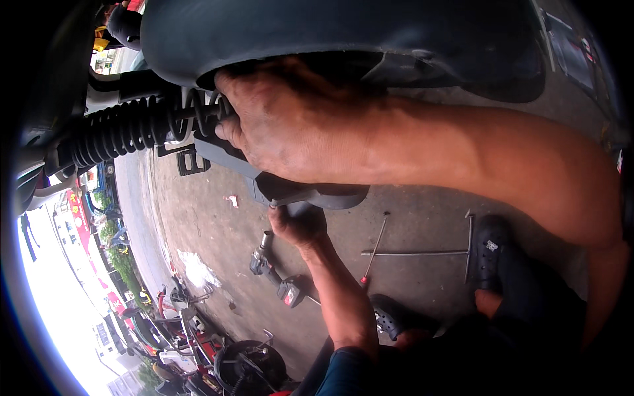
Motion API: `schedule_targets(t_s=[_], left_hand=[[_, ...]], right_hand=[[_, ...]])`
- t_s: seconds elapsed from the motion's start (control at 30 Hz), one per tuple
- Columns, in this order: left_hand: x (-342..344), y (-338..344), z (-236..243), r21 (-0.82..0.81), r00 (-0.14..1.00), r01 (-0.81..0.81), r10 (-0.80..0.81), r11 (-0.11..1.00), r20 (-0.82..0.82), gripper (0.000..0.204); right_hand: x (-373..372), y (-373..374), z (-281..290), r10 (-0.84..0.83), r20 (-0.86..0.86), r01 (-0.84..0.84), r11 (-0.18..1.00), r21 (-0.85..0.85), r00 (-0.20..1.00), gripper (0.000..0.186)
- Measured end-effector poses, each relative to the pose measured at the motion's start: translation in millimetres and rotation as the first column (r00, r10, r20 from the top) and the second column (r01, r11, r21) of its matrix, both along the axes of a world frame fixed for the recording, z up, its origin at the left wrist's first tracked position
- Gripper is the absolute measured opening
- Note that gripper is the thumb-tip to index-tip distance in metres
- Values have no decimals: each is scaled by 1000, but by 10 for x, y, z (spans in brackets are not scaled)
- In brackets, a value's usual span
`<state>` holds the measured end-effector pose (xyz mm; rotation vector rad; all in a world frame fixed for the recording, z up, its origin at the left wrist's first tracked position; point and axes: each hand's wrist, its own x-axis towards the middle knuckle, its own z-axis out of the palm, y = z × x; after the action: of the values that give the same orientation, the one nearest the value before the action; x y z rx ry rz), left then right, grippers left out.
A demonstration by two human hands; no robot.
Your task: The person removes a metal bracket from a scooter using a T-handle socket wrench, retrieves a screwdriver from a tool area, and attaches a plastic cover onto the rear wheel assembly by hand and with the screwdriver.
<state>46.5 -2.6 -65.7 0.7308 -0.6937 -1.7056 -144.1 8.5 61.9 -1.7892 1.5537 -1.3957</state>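
Observation:
A black coil-spring shock absorber (pixel 119 131) reaches in from the left towards a large dark tyre or fender-like body (pixel 330 30) along the top. My right hand (pixel 284 125) comes from the right and closes around the shock absorber's end, its thumb and a finger against the coils; the other fingertips are hidden. Below it sits a grey angular plastic cover (pixel 228 158) with a dark rounded part (pixel 343 197). My left hand (pixel 298 224) rises from below and is closed at the cover's lower edge, by a short metallic piece; what it grips is unclear.
On the concrete floor lie a cordless impact wrench (pixel 264 263), a red-handled screwdriver (pixel 375 249) and a T-handle wrench (pixel 422 253). White plastic (pixel 197 269) lies farther left. My dark clogs (pixel 489 254) are at lower right. Parked motorbikes (pixel 191 336) stand at lower left.

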Motion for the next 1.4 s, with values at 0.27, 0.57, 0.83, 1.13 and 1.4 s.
schedule_targets(t_s=[0.27, 0.57, 0.83, 1.13, 1.4], left_hand=[[-108, -26, 153, 26, 995, -83, 82, 996, 51, 56], [-16, 0, 257, 17, 955, -165, 155, 986, 252, 56], [5, -91, 252, 67, 997, -60, 57, 996, 43, 55], [-3, 61, -26, 3, 997, -74, 74, 997, -18, 54], [81, 108, -93, -64, 993, 75, -80, 995, -89, 45]], right_hand=[[-9, -5, 8, 6, 7, -6, 1000, 3, 1000, 26], [45, -33, 40, 31, 22, -31, 999, -6, 999, 24], [92, -71, 41, 41, 38, -41, 999, -16, 998, 22], [-2, -2, -1, 15, 31, -15, 1000, -9, 999, 21], [6, -30, -14, 15, 41, -14, 1000, -23, 999, 19]])
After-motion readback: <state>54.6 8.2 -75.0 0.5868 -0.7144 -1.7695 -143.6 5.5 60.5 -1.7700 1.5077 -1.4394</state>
